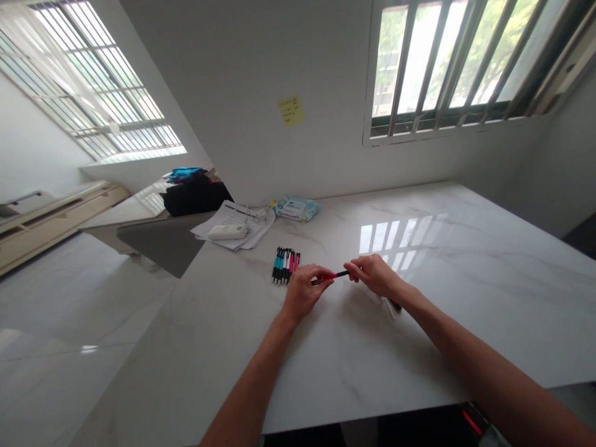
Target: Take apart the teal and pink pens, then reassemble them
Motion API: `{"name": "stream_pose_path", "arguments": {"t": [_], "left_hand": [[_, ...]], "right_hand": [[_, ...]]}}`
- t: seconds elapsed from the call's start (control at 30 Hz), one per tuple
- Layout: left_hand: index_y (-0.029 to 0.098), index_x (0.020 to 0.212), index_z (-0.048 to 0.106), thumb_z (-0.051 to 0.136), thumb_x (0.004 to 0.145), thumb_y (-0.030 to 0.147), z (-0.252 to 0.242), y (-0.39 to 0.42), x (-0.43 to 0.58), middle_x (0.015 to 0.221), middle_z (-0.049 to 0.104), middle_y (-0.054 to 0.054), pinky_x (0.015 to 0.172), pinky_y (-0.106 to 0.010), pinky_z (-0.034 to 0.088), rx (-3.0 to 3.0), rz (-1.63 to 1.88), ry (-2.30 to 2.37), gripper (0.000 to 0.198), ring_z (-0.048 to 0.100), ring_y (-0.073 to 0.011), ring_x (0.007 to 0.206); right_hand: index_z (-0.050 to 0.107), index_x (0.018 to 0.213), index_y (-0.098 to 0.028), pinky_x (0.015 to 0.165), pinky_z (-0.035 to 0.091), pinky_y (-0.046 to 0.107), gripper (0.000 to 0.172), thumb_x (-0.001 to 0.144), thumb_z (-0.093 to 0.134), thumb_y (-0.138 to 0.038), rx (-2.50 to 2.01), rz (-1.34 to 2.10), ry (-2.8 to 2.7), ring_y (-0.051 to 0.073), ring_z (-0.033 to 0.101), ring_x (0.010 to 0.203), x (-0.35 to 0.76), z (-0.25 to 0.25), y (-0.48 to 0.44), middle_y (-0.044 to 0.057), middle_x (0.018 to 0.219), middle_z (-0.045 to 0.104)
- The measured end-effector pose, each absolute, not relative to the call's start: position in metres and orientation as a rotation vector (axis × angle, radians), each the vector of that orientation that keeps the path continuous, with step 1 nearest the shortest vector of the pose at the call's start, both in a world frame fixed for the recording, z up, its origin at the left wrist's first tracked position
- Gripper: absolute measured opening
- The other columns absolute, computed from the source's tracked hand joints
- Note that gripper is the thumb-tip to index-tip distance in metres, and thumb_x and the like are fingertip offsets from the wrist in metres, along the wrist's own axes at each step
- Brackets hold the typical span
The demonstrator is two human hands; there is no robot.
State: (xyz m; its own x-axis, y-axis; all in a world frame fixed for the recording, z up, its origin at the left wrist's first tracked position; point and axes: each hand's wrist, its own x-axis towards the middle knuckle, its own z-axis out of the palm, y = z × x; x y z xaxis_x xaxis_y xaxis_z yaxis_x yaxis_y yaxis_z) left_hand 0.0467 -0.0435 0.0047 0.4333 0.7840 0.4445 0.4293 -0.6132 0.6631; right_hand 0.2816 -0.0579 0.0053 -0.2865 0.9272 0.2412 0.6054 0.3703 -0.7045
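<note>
Between my two hands a red and black pen (336, 275) is held level, a little above the white table. My left hand (305, 288) pinches its red part, with a dark end showing past the fingers. The fingers of my right hand (372, 273) close on the black end. Just beyond my left hand lies a row of several pens (285, 264) with blue, white and red barrels and black grips. Under my right forearm are some thin white and dark pen parts (391, 306), partly hidden by the arm.
Papers (233, 217) with a white device (228, 231) on them lie at the back left, beside a blue pack of wipes (297, 208). Dark cloth (198, 194) rests behind. A yellow note (291, 111) sticks to the wall. The marble-patterned table (488, 267) stretches right.
</note>
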Motion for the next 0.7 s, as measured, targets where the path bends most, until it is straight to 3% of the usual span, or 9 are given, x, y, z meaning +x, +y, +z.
{"name": "stream_pose_path", "arguments": {"t": [0.13, 0.2, 0.43, 0.53, 0.7], "left_hand": [[0.023, 0.09, 0.078, 0.078, 0.085, 0.026, 0.0061, -0.0431, 0.0451, 0.08, 0.075, -0.003, 0.066, -0.027, 0.053, 2.222, 1.034, 1.065, 0.006, 0.068, -0.0178, 0.073], [0.023, 0.09, 0.078, 0.078, 0.085, 0.026, 0.0055, -0.0428, 0.0441, 0.08, 0.075, -0.003, 0.065, -0.027, 0.053, 2.22, 1.025, 1.062, 0.006, 0.068, -0.0182, 0.073], [0.024, 0.09, 0.078, 0.077, 0.087, 0.027, 0.0056, -0.0448, 0.0437, 0.084, 0.076, -0.003, 0.075, -0.031, 0.055, 2.243, 1.01, 1.045, 0.005, 0.068, -0.0197, 0.081], [0.023, 0.091, 0.077, 0.074, 0.088, 0.024, 0.0087, -0.0469, 0.0439, 0.09, 0.076, -0.004, 0.081, -0.032, 0.055, 2.161, 1.045, 1.005, 0.005, 0.068, -0.0195, 0.085], [0.024, 0.101, 0.075, 0.073, 0.083, 0.022, 0.0104, -0.0491, 0.0448, 0.102, 0.073, -0.005, 0.083, -0.031, 0.054, 1.994, 1.12, 0.981, 0.018, 0.066, -0.0188, 0.092]], "right_hand": [[0.075, 0.096, -0.022, 0.066, 0.044, 0.025, 0.02, 0.093, 0.068, -0.04, -1.201, 0.657, -1.954, 0.015, 0.061, 0.07, 0.2812, 0.0032, -0.0578, 0.002, 0.084, 0.074], [0.074, 0.094, -0.022, 0.067, 0.043, 0.025, 0.018, 0.092, 0.07, -0.039, -1.199, 0.622, -1.968, 0.015, 0.061, 0.072, 0.2813, 0.0025, -0.0574, 0.002, 0.083, 0.073], [0.07, 0.069, -0.019, 0.059, 0.036, 0.025, 0.049, 0.104, 0.05, -0.046, -1.297, 0.748, -1.984, 0.012, 0.053, 0.056, 0.2781, -0.0006, -0.0579, -0.001, 0.062, 0.064], [0.075, 0.076, -0.019, 0.06, 0.037, 0.024, 0.045, 0.103, 0.051, -0.046, -1.29, 0.797, -1.942, 0.012, 0.054, 0.059, 0.2755, -0.0009, -0.0586, 0.0, 0.065, 0.066], [0.08, 0.09, -0.02, 0.07, 0.044, 0.026, 0.034, 0.101, 0.058, -0.044, -1.147, 0.767, -2.007, 0.015, 0.061, 0.073, 0.2736, 0.0058, -0.0619, 0.005, 0.087, 0.071]]}}
